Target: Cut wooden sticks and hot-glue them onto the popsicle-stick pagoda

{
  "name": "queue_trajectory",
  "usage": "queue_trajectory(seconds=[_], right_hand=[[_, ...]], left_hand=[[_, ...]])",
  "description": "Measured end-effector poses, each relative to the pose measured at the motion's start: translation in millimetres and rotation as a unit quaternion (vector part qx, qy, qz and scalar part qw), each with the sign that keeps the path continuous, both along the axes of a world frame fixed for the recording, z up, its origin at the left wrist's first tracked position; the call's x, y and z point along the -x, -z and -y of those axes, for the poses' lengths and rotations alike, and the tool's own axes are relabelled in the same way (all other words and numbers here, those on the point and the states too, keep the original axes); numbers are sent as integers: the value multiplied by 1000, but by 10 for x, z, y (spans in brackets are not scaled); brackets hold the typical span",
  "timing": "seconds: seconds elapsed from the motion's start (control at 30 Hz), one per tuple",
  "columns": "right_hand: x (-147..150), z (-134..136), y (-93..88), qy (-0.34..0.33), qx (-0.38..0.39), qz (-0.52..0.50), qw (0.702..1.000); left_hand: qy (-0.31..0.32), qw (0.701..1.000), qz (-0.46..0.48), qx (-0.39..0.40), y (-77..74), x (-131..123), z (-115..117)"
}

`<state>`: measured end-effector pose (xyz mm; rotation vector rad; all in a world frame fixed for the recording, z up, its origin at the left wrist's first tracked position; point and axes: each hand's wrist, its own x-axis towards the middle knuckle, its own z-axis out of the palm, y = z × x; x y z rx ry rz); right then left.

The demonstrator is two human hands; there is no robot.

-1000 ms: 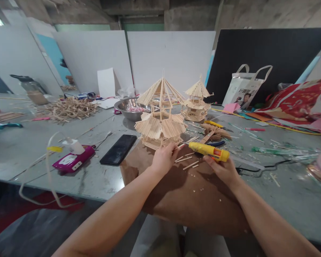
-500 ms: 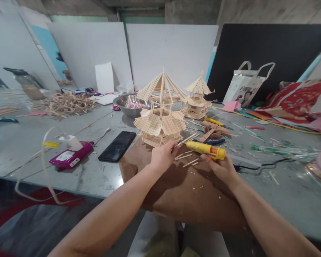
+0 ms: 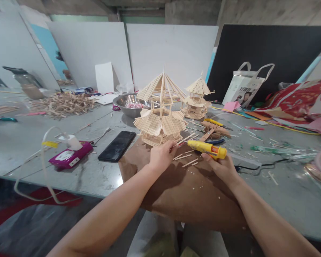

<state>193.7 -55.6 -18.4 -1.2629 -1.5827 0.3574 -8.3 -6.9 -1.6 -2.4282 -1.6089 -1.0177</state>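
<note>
My right hand is wrapped round a yellow glue gun, its nozzle pointing left. The nozzle tip is close to a thin wooden stick, which my left hand pinches at its near end. Just beyond my left hand stands a pavilion model made of wooden sticks, with a tiled lower roof and an upper roof of spaced sticks. Several short loose sticks lie between my hands on a brown sheet. Whether nozzle and stick touch, I cannot tell.
Behind stand a smaller finished-looking pavilion and a steel bowl. To the left lie a black phone, a purple power strip and a stick pile. Pliers and brown clothespin-like pieces lie right.
The stick in my left hand now shows more clearly, angled up to the right by the nozzle. My left hand has shifted slightly left, and the glue gun slightly right.
</note>
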Motion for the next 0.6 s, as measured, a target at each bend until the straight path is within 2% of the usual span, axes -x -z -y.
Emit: queue_trajectory(seconds=[0.6], right_hand=[[-55, -16, -55, 59, 32, -29, 997]], left_hand=[[-7, 1000, 0, 25, -23, 21, 14]])
